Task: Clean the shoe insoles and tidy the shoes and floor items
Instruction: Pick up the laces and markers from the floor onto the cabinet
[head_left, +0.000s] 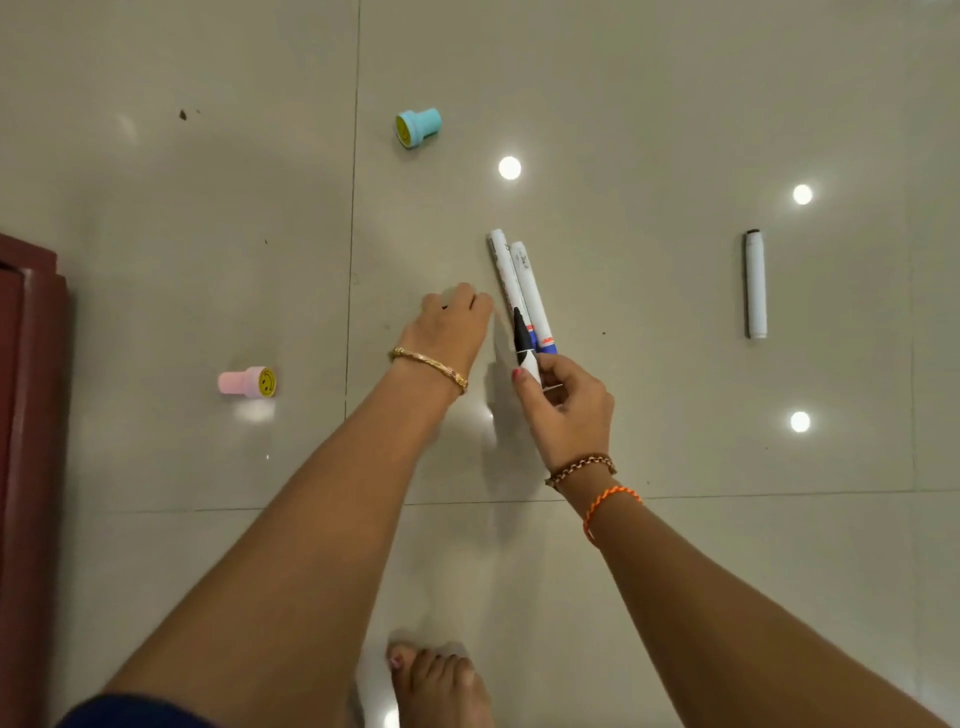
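Right hand (563, 402) grips two white markers (522, 291) by the capped ends, barrels pointing away. Left hand (452, 325) just beside them, fingers curled under, holding nothing visible. Third marker (756, 285) lies well right on the floor (156, 208). Blue stamp (418, 127) far ahead, pink stamp (248, 382) to the left.

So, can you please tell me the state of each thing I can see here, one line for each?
Right hand: holds three markers together.
Held markers: bunched, tips pointing away from the person.
Left hand: fingers curled, holding nothing visible.
Lone marker: lying flat on the floor, untouched.
Blue stamp: on its side, smiley face showing.
Pink stamp: on its side, smiley face showing.
Floor: glossy tiles with small dark specks.
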